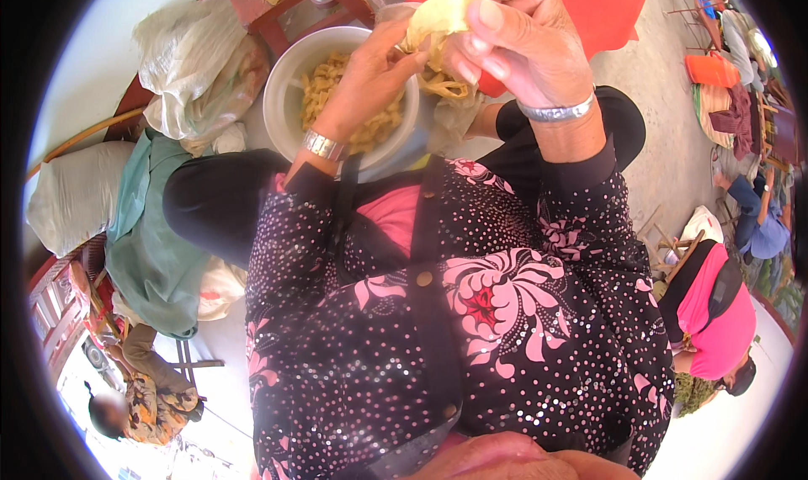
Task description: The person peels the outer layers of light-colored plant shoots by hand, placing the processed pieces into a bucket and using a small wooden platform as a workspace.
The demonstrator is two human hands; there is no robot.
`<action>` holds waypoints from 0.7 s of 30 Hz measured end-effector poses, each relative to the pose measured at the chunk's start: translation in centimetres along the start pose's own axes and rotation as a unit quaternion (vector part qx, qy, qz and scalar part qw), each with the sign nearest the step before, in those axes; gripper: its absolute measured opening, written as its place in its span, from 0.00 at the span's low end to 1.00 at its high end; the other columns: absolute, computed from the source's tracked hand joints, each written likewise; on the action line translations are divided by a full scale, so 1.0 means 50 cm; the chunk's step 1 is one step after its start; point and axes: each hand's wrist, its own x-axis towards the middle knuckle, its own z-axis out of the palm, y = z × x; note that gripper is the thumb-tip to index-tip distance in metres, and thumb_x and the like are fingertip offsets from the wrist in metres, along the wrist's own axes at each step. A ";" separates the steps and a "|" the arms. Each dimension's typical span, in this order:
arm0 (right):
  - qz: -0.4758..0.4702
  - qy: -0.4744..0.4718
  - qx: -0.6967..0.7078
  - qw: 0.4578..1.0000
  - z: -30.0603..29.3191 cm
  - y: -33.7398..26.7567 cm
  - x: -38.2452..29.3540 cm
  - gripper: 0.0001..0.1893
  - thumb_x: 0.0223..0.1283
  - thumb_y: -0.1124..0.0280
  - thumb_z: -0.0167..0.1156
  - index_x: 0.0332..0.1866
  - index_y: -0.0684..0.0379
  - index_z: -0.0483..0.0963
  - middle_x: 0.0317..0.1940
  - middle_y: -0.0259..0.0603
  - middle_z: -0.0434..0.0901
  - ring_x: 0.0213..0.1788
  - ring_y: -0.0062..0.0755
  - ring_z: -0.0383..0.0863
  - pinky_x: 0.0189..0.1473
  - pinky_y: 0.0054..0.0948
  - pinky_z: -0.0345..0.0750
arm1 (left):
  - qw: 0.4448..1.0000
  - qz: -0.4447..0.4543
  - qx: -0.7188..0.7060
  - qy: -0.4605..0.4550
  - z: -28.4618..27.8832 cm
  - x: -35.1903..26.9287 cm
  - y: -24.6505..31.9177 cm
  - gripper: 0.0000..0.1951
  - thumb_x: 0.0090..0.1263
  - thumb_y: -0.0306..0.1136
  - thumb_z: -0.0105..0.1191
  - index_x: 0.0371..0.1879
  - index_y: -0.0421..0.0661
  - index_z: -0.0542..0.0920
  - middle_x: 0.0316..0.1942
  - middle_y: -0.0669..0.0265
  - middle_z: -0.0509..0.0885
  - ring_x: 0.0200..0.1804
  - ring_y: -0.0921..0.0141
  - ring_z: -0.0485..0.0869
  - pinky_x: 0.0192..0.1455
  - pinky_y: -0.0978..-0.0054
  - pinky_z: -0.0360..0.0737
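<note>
A curved, pale yellow piece of food, perhaps fruit (pixel 444 16), is held up in front of me between the thumb and fingers of my right hand (pixel 536 44). My left hand (pixel 363 79) reaches over a white bowl (pixel 276 92), its thumb and fingertips pinched at the piece's lower end. Many yellow chunks (pixel 320 89) fill the bottom of the bowl, partly hidden under my left hand and wrist. Below my right hand, yellowish strips (pixel 447 87) lie by a thin plastic bag (pixel 456 117). Each wrist wears a metal band.
A dark red wooden stool (pixel 274 22) stands beyond the bowl, with a red cover (pixel 606 13) to its right. Full plastic sacks (pixel 189 70) and a green cloth (pixel 154 253) are on my left. Seated people, one in pink (pixel 723 322), are at both sides.
</note>
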 end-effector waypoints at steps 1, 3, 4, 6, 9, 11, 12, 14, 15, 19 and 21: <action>-0.017 -0.014 0.012 1.000 0.010 -0.004 0.003 0.08 0.61 0.71 0.60 0.39 0.66 0.72 0.23 0.36 0.75 0.17 0.17 0.70 0.23 0.19 0.74 | 1.000 -0.004 0.008 -0.024 0.001 0.008 0.003 0.19 0.69 0.30 0.51 0.58 0.42 0.72 0.46 0.65 0.78 0.38 0.77 0.78 0.43 0.79 0.76; -0.049 -0.044 0.038 0.997 0.031 -0.012 0.011 0.10 0.63 0.69 0.59 0.39 0.66 0.72 0.23 0.36 0.76 0.15 0.13 0.69 0.23 0.19 0.75 | 0.999 0.033 -0.002 -0.016 0.008 0.016 -0.012 0.16 0.72 0.32 0.47 0.55 0.39 0.72 0.40 0.67 0.80 0.36 0.77 0.79 0.42 0.79 0.76; -0.059 -0.049 0.042 0.996 0.039 -0.018 0.013 0.10 0.63 0.69 0.59 0.39 0.66 0.72 0.23 0.36 0.76 0.15 0.13 0.69 0.23 0.19 0.75 | 0.999 0.041 -0.002 -0.001 0.009 0.017 -0.015 0.16 0.72 0.32 0.47 0.55 0.39 0.72 0.38 0.67 0.80 0.35 0.77 0.79 0.41 0.79 0.76; -0.077 -0.046 0.040 0.995 0.039 -0.025 0.015 0.10 0.63 0.69 0.59 0.40 0.66 0.72 0.22 0.36 0.76 0.14 0.14 0.68 0.22 0.19 0.75 | 0.994 0.097 0.048 0.022 0.010 0.032 -0.030 0.14 0.74 0.36 0.45 0.48 0.38 0.76 0.30 0.69 0.79 0.31 0.77 0.79 0.37 0.80 0.75; -0.085 -0.046 0.013 0.995 -0.001 -0.032 0.015 0.10 0.64 0.68 0.58 0.42 0.65 0.72 0.22 0.35 0.76 0.14 0.15 0.68 0.22 0.20 0.74 | 0.987 -0.082 -0.101 0.095 -0.024 0.017 -0.014 0.14 0.75 0.39 0.44 0.38 0.40 0.77 0.23 0.71 0.77 0.27 0.79 0.77 0.31 0.80 0.74; -0.069 -0.075 -0.018 0.995 -0.060 -0.035 0.014 0.12 0.66 0.64 0.55 0.44 0.63 0.72 0.25 0.35 0.76 0.17 0.17 0.69 0.23 0.21 0.74 | 0.989 -0.028 -0.084 0.115 -0.056 0.013 0.039 0.20 0.77 0.43 0.38 0.28 0.41 0.76 0.19 0.70 0.73 0.24 0.76 0.76 0.33 0.76 0.75; -0.037 -0.029 -0.059 0.997 -0.069 -0.029 0.005 0.09 0.66 0.67 0.54 0.43 0.62 0.74 0.22 0.30 0.73 0.16 0.15 0.66 0.23 0.21 0.72 | 0.989 0.029 -0.069 0.125 -0.076 0.011 0.066 0.20 0.78 0.42 0.37 0.28 0.41 0.75 0.19 0.69 0.73 0.25 0.75 0.75 0.32 0.77 0.74; 0.050 0.070 -0.150 0.985 -0.085 0.002 -0.015 0.07 0.67 0.69 0.54 0.41 0.61 0.75 0.16 0.24 0.67 0.15 0.13 0.62 0.24 0.19 0.70 | 0.980 0.087 -0.071 0.164 -0.099 0.007 0.132 0.19 0.77 0.40 0.37 0.27 0.40 0.74 0.21 0.66 0.73 0.26 0.74 0.75 0.31 0.78 0.73; 0.085 0.053 -0.159 0.982 -0.105 0.028 -0.021 0.10 0.65 0.64 0.58 0.41 0.60 0.79 0.20 0.25 0.71 0.17 0.12 0.66 0.22 0.14 0.68 | 0.973 0.088 -0.086 0.196 -0.108 0.004 0.164 0.18 0.77 0.38 0.38 0.27 0.40 0.73 0.22 0.64 0.74 0.26 0.73 0.75 0.31 0.78 0.72; 0.164 0.059 -0.269 0.947 -0.093 0.096 -0.009 0.23 0.69 0.51 0.46 0.48 0.62 0.75 0.29 0.32 0.77 0.30 0.19 0.76 0.32 0.20 0.74 | 0.953 0.212 -0.079 0.202 -0.150 0.006 0.243 0.13 0.75 0.34 0.39 0.34 0.36 0.74 0.33 0.56 0.78 0.24 0.73 0.70 0.28 0.79 0.68; 0.171 0.051 -0.224 0.958 -0.083 0.117 0.011 0.29 0.69 0.44 0.42 0.52 0.62 0.75 0.34 0.36 0.79 0.37 0.22 0.77 0.36 0.23 0.75 | 0.956 0.243 -0.054 0.155 -0.161 0.005 0.283 0.16 0.75 0.37 0.39 0.34 0.36 0.73 0.32 0.55 0.77 0.24 0.73 0.70 0.28 0.78 0.68</action>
